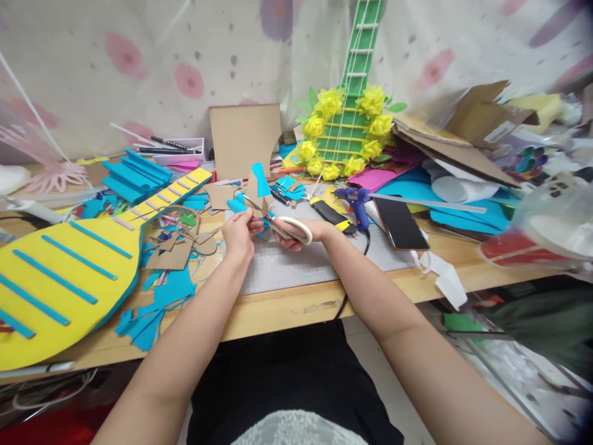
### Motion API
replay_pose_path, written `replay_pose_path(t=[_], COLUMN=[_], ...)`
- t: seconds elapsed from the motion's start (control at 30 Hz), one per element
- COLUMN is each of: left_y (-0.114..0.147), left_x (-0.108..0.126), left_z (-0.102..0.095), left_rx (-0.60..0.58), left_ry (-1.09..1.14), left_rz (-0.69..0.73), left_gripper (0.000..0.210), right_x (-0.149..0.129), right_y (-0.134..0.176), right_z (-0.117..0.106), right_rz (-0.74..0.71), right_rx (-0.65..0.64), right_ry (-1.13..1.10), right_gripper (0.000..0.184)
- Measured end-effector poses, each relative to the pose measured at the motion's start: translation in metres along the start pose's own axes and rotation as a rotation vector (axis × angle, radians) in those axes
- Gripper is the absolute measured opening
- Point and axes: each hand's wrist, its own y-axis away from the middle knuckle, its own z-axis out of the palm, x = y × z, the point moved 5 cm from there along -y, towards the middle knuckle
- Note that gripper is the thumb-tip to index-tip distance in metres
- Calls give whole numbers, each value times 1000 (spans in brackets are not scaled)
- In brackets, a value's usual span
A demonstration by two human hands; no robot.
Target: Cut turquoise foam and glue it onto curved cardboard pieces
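Note:
My right hand (296,233) is closed around the white handles of a pair of scissors (302,230), whose blades point left toward my other hand. My left hand (241,235) pinches a piece of cardboard with blue paper on it (260,179), close to the scissor blades. Fingers partly hide where blades and cardboard meet, so I cannot tell how far the blades are parted. Both hands are above a grey mat (273,272). Just right of them lie a yellow-and-black utility knife (331,215) and a blue glue gun (356,204).
A yellow guitar-shaped cutout (60,266) with blue strips lies left, beside blue paper scraps (160,306). At the back stands a green guitar shape (343,136) ringed with yellow flowers. A phone (401,222), paper sheets and a plastic tub (542,228) are right.

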Motion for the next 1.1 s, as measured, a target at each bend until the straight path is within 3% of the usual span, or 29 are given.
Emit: replay_pose_path(t=[0.4, 0.63, 1.1], left_y=[2, 0, 4], left_x=[-4, -3, -5], left_z=[-2, -2, 0], left_rx=[-33, -50, -8], left_ry=[-58, -73, -5], left_rz=[85, 90, 9], left_gripper=[16, 17, 14], right_x=[-8, -3, 3], right_y=[2, 0, -2], right_z=[2, 4, 0], right_rz=[-74, -2, -24], right_rx=[-87, -128, 21], right_ry=[58, -17, 28], right_gripper=[51, 52, 54])
